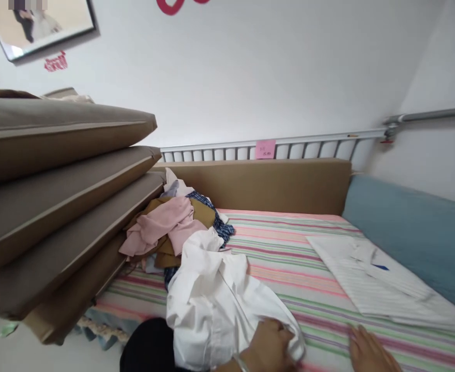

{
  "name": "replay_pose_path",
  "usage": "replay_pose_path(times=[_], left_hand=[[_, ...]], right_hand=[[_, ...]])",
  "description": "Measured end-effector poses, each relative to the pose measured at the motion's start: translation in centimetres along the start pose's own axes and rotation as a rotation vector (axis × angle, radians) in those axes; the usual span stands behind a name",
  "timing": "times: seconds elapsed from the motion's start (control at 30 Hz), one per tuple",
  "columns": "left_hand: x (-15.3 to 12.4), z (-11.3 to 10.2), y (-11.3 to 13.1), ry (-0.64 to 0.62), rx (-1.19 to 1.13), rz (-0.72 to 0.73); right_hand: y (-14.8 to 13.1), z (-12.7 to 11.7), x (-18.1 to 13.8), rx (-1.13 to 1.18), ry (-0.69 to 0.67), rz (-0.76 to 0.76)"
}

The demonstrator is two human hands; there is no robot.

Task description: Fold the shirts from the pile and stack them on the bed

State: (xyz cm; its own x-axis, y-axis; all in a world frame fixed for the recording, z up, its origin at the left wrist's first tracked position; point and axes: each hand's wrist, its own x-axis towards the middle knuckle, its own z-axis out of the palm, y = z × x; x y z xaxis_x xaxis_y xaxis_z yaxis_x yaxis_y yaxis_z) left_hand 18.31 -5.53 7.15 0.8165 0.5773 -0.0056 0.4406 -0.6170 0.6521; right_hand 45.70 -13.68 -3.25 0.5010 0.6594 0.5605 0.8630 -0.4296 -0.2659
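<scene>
Bed: covered by a sheet [274,235] striped in pink, green, maroon and white; a ruffled edge [99,329] is shown at the lower left.
Near left: a white shirt [215,294] is spread loosely, crumpled, its upper end laid against the heap.
Heap: a pink garment [169,222] is piled over mustard cloth [204,213], with dark checked cloth [226,231] bunched beside them.
Right: a white striped shirt [386,281] is laid flat and folded, just beside a blue-green cushion [413,235].
Far edge: lined by a long tan cushion [266,186], stood upright.
</scene>
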Motion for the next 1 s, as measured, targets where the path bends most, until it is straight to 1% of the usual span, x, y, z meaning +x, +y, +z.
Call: replay_pose_path(times=[0.07,0.13,0.17,0.2,0.27,0.3,0.33,0.37,0.4,0.43,0.5,0.57,0.63,0.7,0.73,0.77,0.8,0.83,0.9,0.97,1.0], left_hand=[[-1.4,-0.1,-0.8,0.001,-0.073,0.063],[-3.0,-1.6,-1.9,0.091,-0.143,0.071],[-4.0,-2.8,-2.4,0.172,-0.149,0.061],[-5.0,-4.1,-3.0,0.279,-0.128,0.049],[-7.4,-7.1,-4.5,0.535,-0.014,0.005],[-8.6,-8.6,-5.4,0.670,0.065,-0.049],[-9.9,-10.0,-6.5,0.799,0.146,-0.135],[-11.1,-11.3,-7.7,0.899,0.214,-0.243],[-12.2,-12.3,-9.0,0.961,0.243,-0.362],[-13.2,-13.0,-10.3,0.971,0.218,-0.475],[-14.8,-13.6,-12.8,0.893,0.072,-0.648],[-15.8,-13.3,-14.7,0.802,-0.064,-0.724],[-16.3,-12.9,-15.5,0.794,-0.100,-0.737],[-16.1,-13.1,-15.2,0.822,-0.102,-0.705],[-15.8,-13.4,-14.7,0.849,-0.114,-0.675],[-15.4,-14.0,-13.9,0.886,-0.133,-0.636],[-14.9,-14.9,-12.9,0.929,-0.155,-0.589],[-14.3,-15.9,-11.6,0.967,-0.178,-0.536],[-12.9,-18.5,-8.5,1.012,-0.223,-0.422],[-11.4,-21.6,-5.2,1.020,-0.264,-0.312],[-10.6,-23.2,-3.7,1.038,-0.299,-0.256]], right_hand=[[-0.5,-0.2,-0.6,-0.083,-0.055,-0.029],[-0.9,-0.5,-0.9,-0.119,-0.096,-0.025],[-1.2,-0.6,-0.9,-0.120,-0.107,-0.008],[-1.4,-0.8,-0.8,-0.115,-0.116,0.013],[-1.9,-1.1,-0.5,-0.096,-0.126,0.055],[-2.1,-1.2,-0.3,-0.081,-0.133,0.063],[-2.5,-1.4,0.0,-0.063,-0.140,0.069],[-2.9,-1.5,0.4,-0.042,-0.146,0.080],[-3.5,-1.6,0.8,-0.011,-0.154,0.097],[-4.2,-1.9,1.1,0.038,-0.169,0.119],[-6.4,-2.5,1.4,0.196,-0.239,0.176],[-9.7,-3.3,0.9,0.407,-0.357,0.188],[-13.5,-4.2,-0.4,0.566,-0.459,0.133],[-16.8,-4.9,-1.7,0.589,-0.510,0.031],[-18.0,-5.1,-2.0,0.577,-0.523,-0.009],[-18.8,-5.2,-2.0,0.568,-0.538,-0.020],[-19.1,-5.3,-1.6,0.587,-0.548,0.011],[-19.0,-5.4,-0.8,0.634,-0.545,0.076],[-17.8,-6.1,2.0,0.736,-0.503,0.242],[-15.9,-7.6,5.8,0.850,-0.401,0.378],[-15.0,-8.8,7.7,0.948,-0.329,0.441]])
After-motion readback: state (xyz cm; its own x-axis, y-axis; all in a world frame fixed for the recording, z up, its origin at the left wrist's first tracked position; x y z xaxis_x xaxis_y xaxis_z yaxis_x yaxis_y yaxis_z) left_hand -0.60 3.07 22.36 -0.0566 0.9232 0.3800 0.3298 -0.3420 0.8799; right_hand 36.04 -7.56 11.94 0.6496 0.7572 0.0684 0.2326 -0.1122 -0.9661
